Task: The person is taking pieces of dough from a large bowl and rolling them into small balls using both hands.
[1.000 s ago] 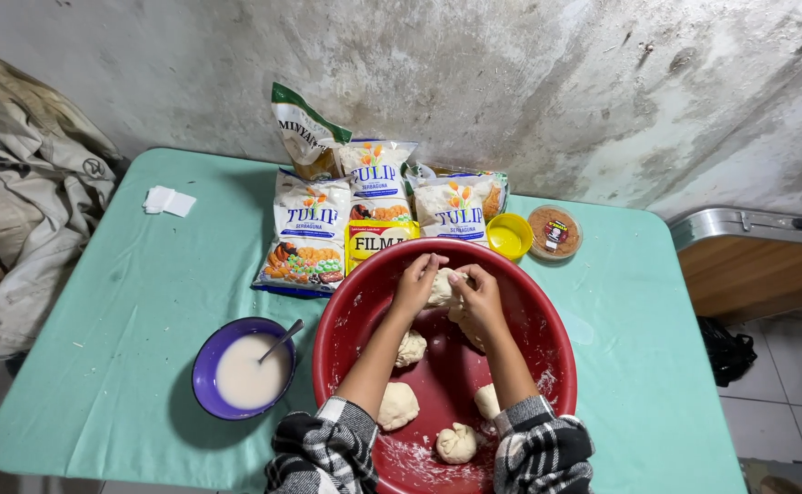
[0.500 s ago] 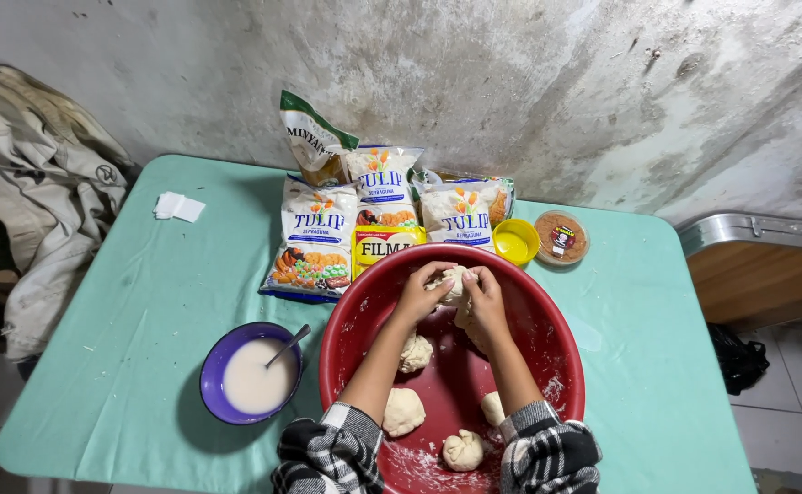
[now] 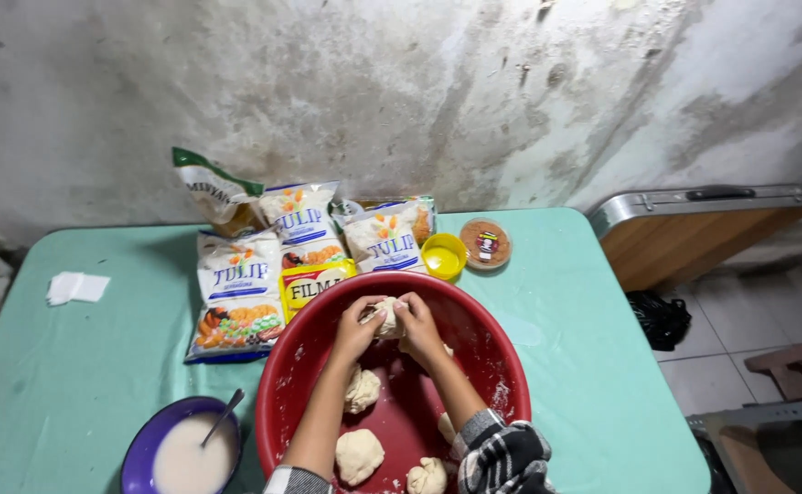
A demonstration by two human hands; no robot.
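A green table [image 3: 72, 384] stands against a stained wall [image 3: 401, 91] and carries a big red basin [image 3: 502, 366] at its near edge. Behind the basin lie several white snack bags [image 3: 236, 288], a yellow packet [image 3: 314, 284], a small yellow cup [image 3: 444, 256] and a brown round tub [image 3: 485, 242]. A purple bowl [image 3: 136, 453] of white liquid with a spoon [image 3: 223, 416] in it sits to the left.

Inside the basin several shaped dough balls [image 3: 360, 455] already rest on the floured bottom, so part of the batch looks done. The left hand [image 3: 357, 327] and right hand [image 3: 419, 325] close together around one more dough piece [image 3: 386, 316], held above the basin's far side, not yet set down.
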